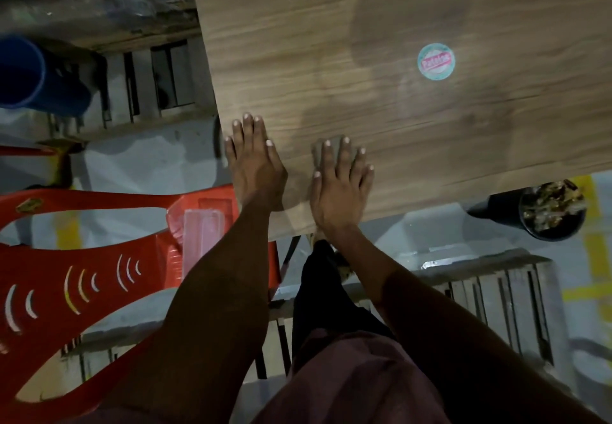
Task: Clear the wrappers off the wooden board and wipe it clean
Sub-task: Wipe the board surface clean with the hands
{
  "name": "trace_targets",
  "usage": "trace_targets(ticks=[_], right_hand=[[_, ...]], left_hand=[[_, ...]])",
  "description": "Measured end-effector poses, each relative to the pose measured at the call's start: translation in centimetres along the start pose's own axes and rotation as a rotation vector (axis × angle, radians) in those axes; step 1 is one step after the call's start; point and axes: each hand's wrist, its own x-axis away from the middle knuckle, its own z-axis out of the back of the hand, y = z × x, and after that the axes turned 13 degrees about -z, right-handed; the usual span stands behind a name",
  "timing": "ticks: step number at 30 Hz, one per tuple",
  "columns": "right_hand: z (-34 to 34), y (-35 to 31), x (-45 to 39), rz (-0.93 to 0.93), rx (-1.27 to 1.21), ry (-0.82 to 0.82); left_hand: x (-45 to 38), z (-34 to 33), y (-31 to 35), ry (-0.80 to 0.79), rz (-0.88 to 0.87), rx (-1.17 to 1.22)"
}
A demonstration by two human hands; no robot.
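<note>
The wooden board [381, 99] fills the upper right, with damp streaks across its surface and a round teal and red sticker [436, 61]. My left hand [253, 162] lies flat on the board's near left corner, fingers together, holding nothing. My right hand [342, 185] presses flat on a small grey cloth [334, 147], of which only a bit shows under the fingertips, near the board's front edge. No wrappers lie on the board.
A red plastic chair [82, 258] stands at the left, with a clear plastic case [202, 238] on its seat. A blue drum [29, 76] is at far left. A black bin [553, 208] with wrappers sits on the floor right. Wooden pallets [496, 294] lie below.
</note>
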Motion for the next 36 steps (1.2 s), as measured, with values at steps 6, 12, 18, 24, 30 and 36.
trace_targets(ticks=[6,12,18,24,30,36], right_hand=[[-0.7,2.7,2.7,0.398,0.162,-0.062],[-0.2,4.7,4.0,0.078,0.02,-0.021],[-0.1,7.4,5.4,0.473,0.129,-0.108],[1.3,10.4,4.4,0.184,0.052,-0.039],[2.2,12.9,4.0,0.363,0.156,-0.072],[2.2,12.2,3.8,-0.055,0.014,0.041]], left_hand=[[0.2,0.1,0.2,0.015,-0.005,0.023],[0.5,-0.2,0.2,0.05,-0.032,0.003],[0.7,-0.2,0.5,0.02,-0.031,-0.057],[0.8,-0.4,0.8,-0.004,0.005,-0.124],[0.8,-0.9,1.7,-0.011,0.081,-0.097],[0.8,-1.0,1.8,0.036,0.077,-0.076]])
